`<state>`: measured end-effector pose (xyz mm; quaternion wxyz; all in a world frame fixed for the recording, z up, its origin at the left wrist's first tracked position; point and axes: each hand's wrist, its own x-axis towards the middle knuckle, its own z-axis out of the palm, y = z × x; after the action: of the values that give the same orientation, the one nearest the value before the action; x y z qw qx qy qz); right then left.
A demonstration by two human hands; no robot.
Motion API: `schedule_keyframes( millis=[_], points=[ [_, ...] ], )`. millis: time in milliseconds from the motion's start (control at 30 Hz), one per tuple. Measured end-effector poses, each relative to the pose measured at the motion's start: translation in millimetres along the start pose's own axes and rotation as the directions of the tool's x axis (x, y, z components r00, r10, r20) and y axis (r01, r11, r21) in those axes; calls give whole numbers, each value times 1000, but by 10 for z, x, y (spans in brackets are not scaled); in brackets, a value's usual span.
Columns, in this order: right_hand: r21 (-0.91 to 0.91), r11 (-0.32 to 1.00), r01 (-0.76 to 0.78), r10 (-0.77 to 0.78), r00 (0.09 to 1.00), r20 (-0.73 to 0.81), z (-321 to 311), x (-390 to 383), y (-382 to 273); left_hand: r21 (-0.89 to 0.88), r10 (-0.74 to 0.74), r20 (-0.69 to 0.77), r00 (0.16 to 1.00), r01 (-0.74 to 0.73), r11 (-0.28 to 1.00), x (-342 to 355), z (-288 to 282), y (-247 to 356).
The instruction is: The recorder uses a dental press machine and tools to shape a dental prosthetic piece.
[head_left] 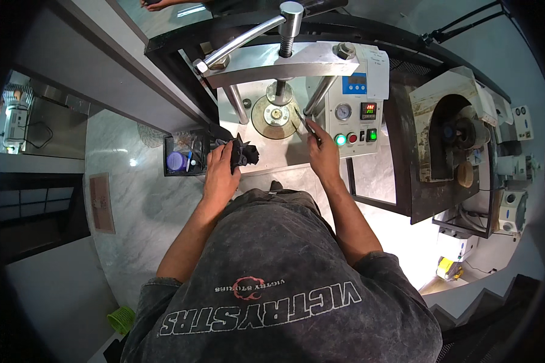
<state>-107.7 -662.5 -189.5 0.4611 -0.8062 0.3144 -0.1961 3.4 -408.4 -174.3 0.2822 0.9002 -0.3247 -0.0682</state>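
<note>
My left hand (222, 172) is at the front left corner of a metal press, its fingers on a crumpled dark cloth (246, 152) that they appear to grip. My right hand (324, 154) is closed around a slim dark pointed tool (303, 118), whose kind I cannot make out. Its tip reaches the right rim of a round brownish plate (261, 126) on the press bed. In the middle of that plate sits a silvery round metal piece (277, 116) with a brass-coloured centre. Above it hangs the press's screw-driven ram (279, 92).
A long steel handle (242, 45) crosses above the press. To the right is a control panel (343, 130) with lit buttons and displays. A black tray (191, 172) with a purple-lidded jar (176, 161) adjoins the left side. A grinding machine (433, 133) stands farther right.
</note>
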Motion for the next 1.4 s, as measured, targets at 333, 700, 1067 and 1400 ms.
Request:
schedule_keyframes(
  millis=[333, 700, 1067, 1400],
  points=[
    [-111, 989, 95, -84, 992, 96, 46, 290, -49, 8, -58, 26, 998, 58, 998, 17, -44, -4],
    [-117, 971, 209, -194, 973, 125, 64, 315, -126, 51, -88, 32, 996, 86, 995, 49, -53, 15],
    [-101, 977, 190, -182, 980, 84, 131, 302, -73, 61, -133, -12, 991, 134, 989, 138, -17, -20],
    [-147, 976, 159, -150, 986, 71, 153, 186, -72, 26, -176, -20, 984, 177, 984, 145, -3, -40]
  ],
)
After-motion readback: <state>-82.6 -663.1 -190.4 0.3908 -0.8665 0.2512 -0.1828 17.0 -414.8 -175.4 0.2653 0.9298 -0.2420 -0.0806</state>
